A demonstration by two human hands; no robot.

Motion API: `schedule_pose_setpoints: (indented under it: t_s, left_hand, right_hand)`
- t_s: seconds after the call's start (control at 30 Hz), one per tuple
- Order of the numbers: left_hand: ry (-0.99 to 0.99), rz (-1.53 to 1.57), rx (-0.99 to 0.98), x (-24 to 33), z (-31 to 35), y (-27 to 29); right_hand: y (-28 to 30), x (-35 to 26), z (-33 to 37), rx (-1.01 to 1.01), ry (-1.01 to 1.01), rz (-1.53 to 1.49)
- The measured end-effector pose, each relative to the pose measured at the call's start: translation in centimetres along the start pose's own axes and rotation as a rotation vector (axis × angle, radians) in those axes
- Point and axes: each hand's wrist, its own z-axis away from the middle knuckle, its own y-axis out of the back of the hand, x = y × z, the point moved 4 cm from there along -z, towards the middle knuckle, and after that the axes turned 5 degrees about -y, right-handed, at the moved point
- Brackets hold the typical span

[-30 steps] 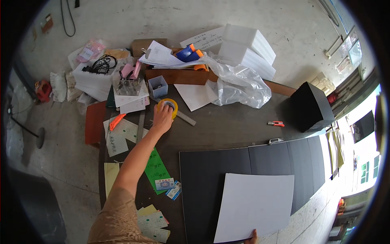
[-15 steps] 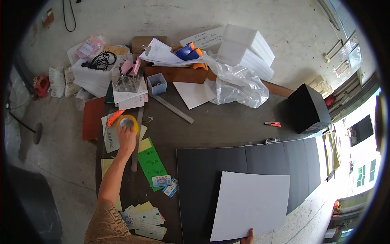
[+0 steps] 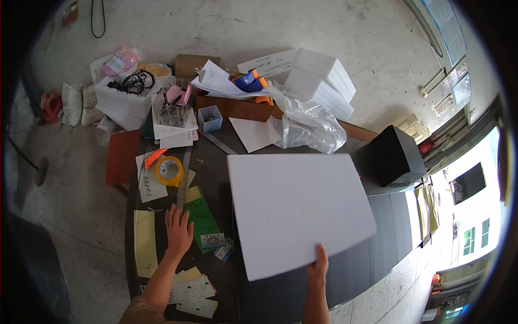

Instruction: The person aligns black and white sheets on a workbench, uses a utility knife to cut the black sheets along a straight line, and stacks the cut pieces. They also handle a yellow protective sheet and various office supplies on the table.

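Fingers pinched on the near edge of the board (image 3: 299, 210) at the right hand (image 3: 318, 264): thumb on top, others hidden beneath, apparently to bear the weight from below and leave most of the white face uncovered. Held out over the black panel (image 3: 270, 299) and part of the tabletop (image 3: 216, 186); looks raised, but cannot tell by how much. Steadied by one hand alone, so probably light and stiff.

At the left hand (image 3: 179, 235), fingers spread and pinching nothing. Poised palm down at the lower end of the ruler (image 3: 184, 191), just beside the green slip (image 3: 204, 220); cannot tell whether touching either.

Just beyond, beside the ruler, tape (image 3: 172, 182) laid flat on its side over the papers (image 3: 152, 188), perhaps to stop it rolling. Next to it, an orange cutter (image 3: 155, 157), likely kept within easy reach. On the lower end of the slip, a card (image 3: 212, 241), maybe there simply for want of space.

Farther out, a blue tub (image 3: 210, 120) standing upright, to keep small items together, by the look of it. To its right, film (image 3: 315, 129) heaped loosely in front of the foam (image 3: 324, 81), seemingly kept back to leave working room. At the far right, a black box (image 3: 394, 156) set toward the tabletop's edge, perhaps out of the way too.
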Motion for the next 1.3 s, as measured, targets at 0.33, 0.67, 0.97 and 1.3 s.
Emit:
schedule_pose_setpoints:
  t_s: [0.33, 0.67, 0.97, 1.3]
  left_hand:
    - [0.011, 0.168, -0.059, 2.4, 9.6, 2.9]
    - [0.024, 0.269, -0.090, 4.0, 10.9, 1.2]
    - [0.206, 0.627, -0.137, 6.6, 10.1, 0.3]
    - [0.731, 1.119, -0.437, 12.5, 12.8, -4.1]
  right_hand:
    - [-13.4, 2.7, -12.4, -0.077, -0.040, -0.035]
    - [-16.5, 5.0, -20.2, -0.111, -0.049, -0.126]
    - [-15.6, 7.3, -24.3, -0.162, -0.203, -0.104]
    - [-17.0, 7.2, -22.2, -0.015, -0.483, 0.190]
